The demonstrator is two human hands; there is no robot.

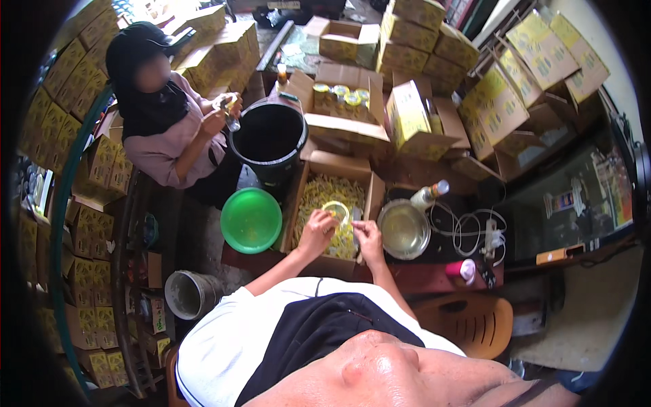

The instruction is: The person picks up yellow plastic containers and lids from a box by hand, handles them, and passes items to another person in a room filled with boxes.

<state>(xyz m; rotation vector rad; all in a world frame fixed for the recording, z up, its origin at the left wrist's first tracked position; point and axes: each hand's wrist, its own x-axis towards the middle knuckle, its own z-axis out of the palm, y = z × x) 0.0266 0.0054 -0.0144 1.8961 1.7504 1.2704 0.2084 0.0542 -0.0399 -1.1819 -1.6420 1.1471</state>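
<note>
Before me stands an open cardboard box point(375, 196) filled with small yellow and pale pieces, perhaps labels or wrappers. Over it my left hand point(319, 229) has its bent fingers at a ring-shaped, yellow-rimmed item point(335, 209); whether it grips the item is hard to tell. Close to its right, my right hand point(367, 235) pinches something small and thin, too small to name. A grey strip point(356, 217) shows just beside those fingertips. A green plastic basin point(251, 220) lies left of the box, and a metal bowl point(404, 229) with liquid stands to the right.
A co-worker point(168, 122) at the left holds a clear container. A large black bucket point(268, 137) stands behind the basin. Beyond my box is another box point(346, 127) with yellow-lidded jars. A white cable point(457, 231), power strip point(491, 238) and pink cup point(461, 271) lie right.
</note>
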